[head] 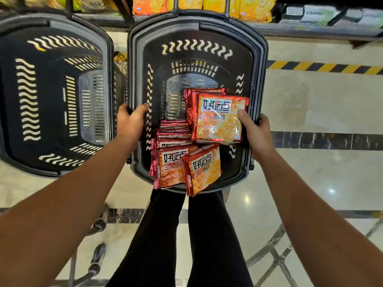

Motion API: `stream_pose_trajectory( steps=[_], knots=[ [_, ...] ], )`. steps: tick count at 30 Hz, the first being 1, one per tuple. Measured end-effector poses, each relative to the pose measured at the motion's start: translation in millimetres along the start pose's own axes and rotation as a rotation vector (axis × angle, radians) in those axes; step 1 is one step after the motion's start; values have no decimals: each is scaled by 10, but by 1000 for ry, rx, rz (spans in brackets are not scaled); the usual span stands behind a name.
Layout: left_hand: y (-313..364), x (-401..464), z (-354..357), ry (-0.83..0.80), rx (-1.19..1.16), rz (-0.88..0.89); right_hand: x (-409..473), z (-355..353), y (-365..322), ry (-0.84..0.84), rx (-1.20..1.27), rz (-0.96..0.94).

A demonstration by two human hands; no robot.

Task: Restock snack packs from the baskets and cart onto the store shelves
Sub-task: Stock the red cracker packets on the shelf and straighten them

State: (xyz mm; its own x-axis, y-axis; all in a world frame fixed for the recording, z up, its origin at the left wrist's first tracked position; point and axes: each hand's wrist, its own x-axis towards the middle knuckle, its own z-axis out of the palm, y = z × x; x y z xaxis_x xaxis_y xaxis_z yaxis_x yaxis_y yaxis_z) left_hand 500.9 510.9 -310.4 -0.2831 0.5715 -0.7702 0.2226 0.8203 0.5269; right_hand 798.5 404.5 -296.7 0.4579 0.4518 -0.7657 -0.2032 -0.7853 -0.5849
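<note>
head view: the right hand (253, 129) pinches a tilted stack of red snack packs (218, 119), thumb on the top pack's face, at the right wall of the basket (259, 59), while the left hand (130, 120) curls over that basket's left rim. more packs (176, 160) lie flat at the basket's near end, below the held stack. the shelf (310, 31) stands beyond the basket's far rim, so the likely lift runs up and forward; the right hand is nearer.

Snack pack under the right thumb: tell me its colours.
Red foil edges around an orange-yellow front, on the snack pack in the head view.
</note>
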Motion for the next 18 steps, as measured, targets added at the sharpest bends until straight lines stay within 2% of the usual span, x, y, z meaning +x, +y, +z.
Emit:
stream_pose_trajectory(
  steps=[9, 13, 18],
  knots=[
    [588, -934, -541, -43, -15, 28, -1079, -380, -572, 59, -8, -52],
    [1154, -1783, -756, -69, 21, 74, -1642, -621, -939, 108, -54, -146],
    [1492, -2442, -1000, -148, 56, 139, -2354, -976, -1258, 184, -83, -207]
  ],
)
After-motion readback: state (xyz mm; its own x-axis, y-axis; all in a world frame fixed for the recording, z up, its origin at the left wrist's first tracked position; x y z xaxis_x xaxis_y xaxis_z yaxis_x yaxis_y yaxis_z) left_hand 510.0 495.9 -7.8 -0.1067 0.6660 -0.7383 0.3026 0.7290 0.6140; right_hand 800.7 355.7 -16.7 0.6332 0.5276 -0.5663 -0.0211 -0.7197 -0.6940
